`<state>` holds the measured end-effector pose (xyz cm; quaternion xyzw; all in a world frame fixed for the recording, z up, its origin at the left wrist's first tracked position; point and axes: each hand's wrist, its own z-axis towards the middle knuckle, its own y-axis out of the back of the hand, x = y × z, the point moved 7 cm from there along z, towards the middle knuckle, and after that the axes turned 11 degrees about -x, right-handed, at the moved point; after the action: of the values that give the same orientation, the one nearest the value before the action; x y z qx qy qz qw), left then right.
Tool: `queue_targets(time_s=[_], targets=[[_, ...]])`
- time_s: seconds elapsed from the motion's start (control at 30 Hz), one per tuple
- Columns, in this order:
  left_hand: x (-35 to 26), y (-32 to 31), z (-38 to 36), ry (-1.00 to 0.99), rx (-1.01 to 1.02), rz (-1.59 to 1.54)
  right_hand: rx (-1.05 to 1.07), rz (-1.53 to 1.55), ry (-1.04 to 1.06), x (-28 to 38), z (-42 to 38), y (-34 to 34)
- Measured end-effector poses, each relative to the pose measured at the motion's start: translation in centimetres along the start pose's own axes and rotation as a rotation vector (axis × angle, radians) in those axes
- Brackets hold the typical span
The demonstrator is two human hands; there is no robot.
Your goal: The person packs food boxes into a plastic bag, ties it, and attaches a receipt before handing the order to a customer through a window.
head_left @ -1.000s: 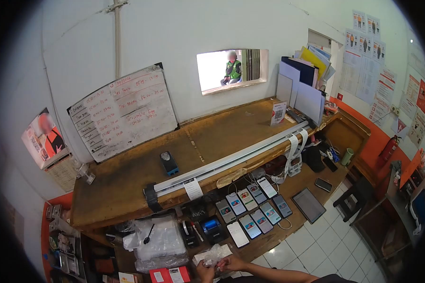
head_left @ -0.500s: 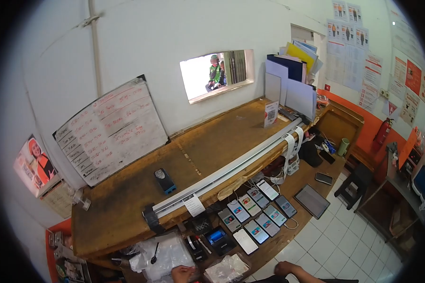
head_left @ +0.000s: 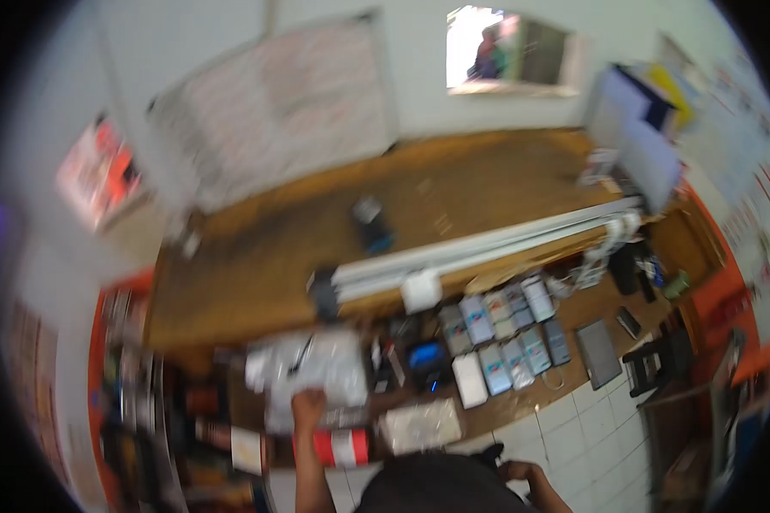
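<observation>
My left hand (head_left: 308, 409) is closed in a fist over the clear plastic bags (head_left: 329, 368) on the lower desk. Whatever may be in its fingers is hidden by blur. A red and white packet (head_left: 342, 447) lies just right of my left wrist. My right hand (head_left: 515, 470) is low at the right, close to my dark clothing, with its fingers curled. A small dark thing (head_left: 490, 453) is beside it, too blurred to name. Between the hands lies a plastic-wrapped pale bundle (head_left: 419, 427).
Two rows of phones (head_left: 496, 369) lie on the lower desk, right of a black device with a blue top (head_left: 426, 355). A tablet (head_left: 599, 352) lies farther right. A long white rail (head_left: 488, 250) runs along the raised counter (head_left: 274, 248). Shelves (head_left: 137, 385) stand at the left.
My view has turned left and down, so the desk appears farther up and right. My left hand has come further into view over the bags; the red and white packet now shows.
</observation>
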<state>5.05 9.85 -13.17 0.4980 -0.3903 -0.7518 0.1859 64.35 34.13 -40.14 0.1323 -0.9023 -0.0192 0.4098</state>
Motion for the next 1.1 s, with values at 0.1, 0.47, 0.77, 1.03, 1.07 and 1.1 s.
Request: queue_targets(time_s=[0.1, 0.47, 0.77, 1.03, 1.07, 1.1], targets=[[2.0, 2.4, 0.9, 0.181, -0.186, -0.098, -0.179, 0.046, -0.063, 7.6, -3.5, 3.0], [7.8, 0.2, 8.6, 0.108, -0.391, -0.044, -0.274, 0.223, -0.412, 9.9, -5.5, 2.9], [-1.3, -1.7, 6.8, -0.008, -0.034, -0.343, -0.304, -0.208, -0.202, 4.7, -2.3, 0.6], [-3.0, -1.4, 0.9, 0.33, 0.142, -0.502, -0.273, -0.281, -0.231, 2.5, -2.3, 4.1], [-2.2, -1.6, 0.4, 0.326, 0.111, -0.52, -0.313, -0.001, -0.362, 0.6, -2.6, 5.1], [-2.4, -1.5, 0.1, 0.21, 0.052, -0.482, -0.353, 0.28, -0.485, -1.1, -3.0, 6.6]])
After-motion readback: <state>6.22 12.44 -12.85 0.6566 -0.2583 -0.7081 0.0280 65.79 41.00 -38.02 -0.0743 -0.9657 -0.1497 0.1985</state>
